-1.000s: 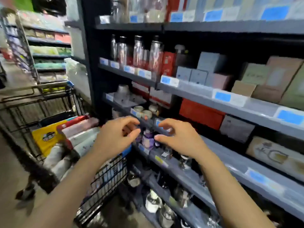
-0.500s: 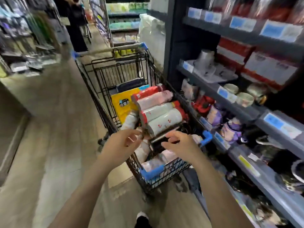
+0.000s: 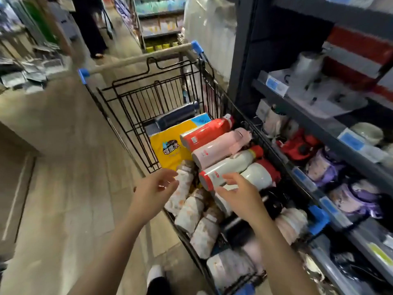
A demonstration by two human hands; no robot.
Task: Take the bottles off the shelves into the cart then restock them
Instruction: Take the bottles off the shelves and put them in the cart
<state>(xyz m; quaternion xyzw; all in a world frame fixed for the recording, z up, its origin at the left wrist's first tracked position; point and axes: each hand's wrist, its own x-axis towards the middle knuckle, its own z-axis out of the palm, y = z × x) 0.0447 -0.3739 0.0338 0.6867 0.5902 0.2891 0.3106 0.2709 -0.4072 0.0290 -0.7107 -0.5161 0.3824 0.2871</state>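
Observation:
A black wire cart (image 3: 136, 103) stands beside the shelves (image 3: 319, 126), filled with lying bottles: a red bottle (image 3: 206, 130), a pink bottle (image 3: 219, 146), a white bottle with red ends (image 3: 229, 165), another white bottle with a red cap (image 3: 259, 174) and several pale patterned bottles (image 3: 189, 211). My left hand (image 3: 154, 187) hovers open over the cart's left rim, holding nothing. My right hand (image 3: 239, 193) is open, its fingers reaching to the white bottle with red ends; I cannot tell whether they touch it.
A yellow package (image 3: 170, 145) and a dark bottle (image 3: 176, 114) lie at the cart's far end. Purple items (image 3: 325, 167) and red items (image 3: 299, 145) fill the lower shelf at right. A person (image 3: 89, 24) stands far down the aisle. My shoe (image 3: 156, 275) shows below.
My view turned from the shelves to the cart. Both hands moved over the cart and opened; whatever they held half a second ago is no longer in them.

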